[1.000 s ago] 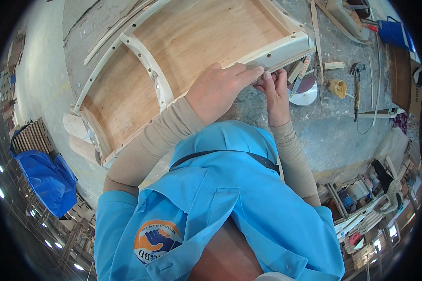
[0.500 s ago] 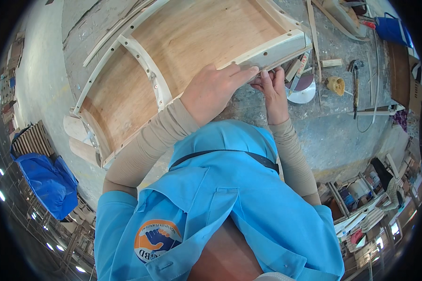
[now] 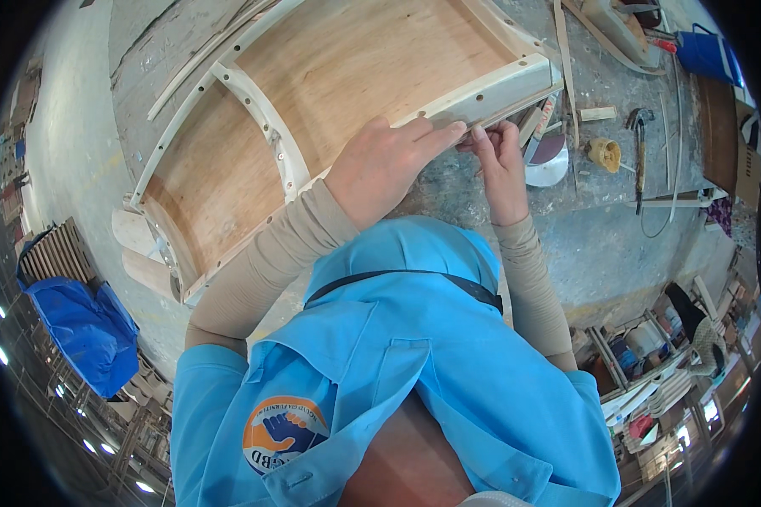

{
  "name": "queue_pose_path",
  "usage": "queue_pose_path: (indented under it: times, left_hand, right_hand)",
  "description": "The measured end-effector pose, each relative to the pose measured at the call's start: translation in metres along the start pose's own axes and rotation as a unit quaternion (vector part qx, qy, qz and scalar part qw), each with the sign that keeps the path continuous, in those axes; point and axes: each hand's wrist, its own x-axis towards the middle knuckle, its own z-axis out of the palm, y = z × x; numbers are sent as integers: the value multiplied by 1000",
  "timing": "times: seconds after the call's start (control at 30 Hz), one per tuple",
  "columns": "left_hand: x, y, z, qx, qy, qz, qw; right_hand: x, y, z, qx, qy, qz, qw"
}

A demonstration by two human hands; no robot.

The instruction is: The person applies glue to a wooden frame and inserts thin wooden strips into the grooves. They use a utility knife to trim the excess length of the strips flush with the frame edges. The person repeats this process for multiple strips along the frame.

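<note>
A curved wooden frame (image 3: 289, 160) with a pale panel inside and screw holes along its rails lies on the workbench (image 3: 596, 177). My left hand (image 3: 380, 165) is closed over its near rail, index finger stretched along the edge toward the right. Just beside that fingertip, my right hand (image 3: 503, 173) pinches at the underside of the same rail, thumb and fingertips together. What sits between those fingers is too small to make out. A thin wooden edge strip (image 3: 528, 103) runs along the rail to the right of my hands.
Right of my right hand lie a round sanding disc (image 3: 550, 165), a yellow cup (image 3: 604, 155), a hammer (image 3: 641, 156) and wooden offcuts (image 3: 598, 113). A blue container (image 3: 707, 56) stands at the far right. Blue sheeting (image 3: 89, 325) hangs at left, beyond the bench.
My right hand has shifted slightly to the right and down, its fingers still pinched near the rail. My left hand and the frame stay nearly in place.
</note>
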Motion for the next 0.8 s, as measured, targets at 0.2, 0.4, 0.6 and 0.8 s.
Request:
queue_pose_path:
  times: [0.2,0.4,0.6,0.8]
  left_hand:
    - [-1,0,1,23,-14,-8,1000]
    - [-3,-1,1,21,-2,2,1000]
    - [-5,-2,-1,24,-1,9,1000]
    - [-12,-3,-7,15,-17,-2,1000]
  right_hand:
    - [11,-8,-14,-57,4,-19,998]
    - [12,-15,-14,-53,-9,-18,998]
    - [12,-13,-17,-60,-11,-20,998]
    - [12,-12,-18,-73,-16,-17,997]
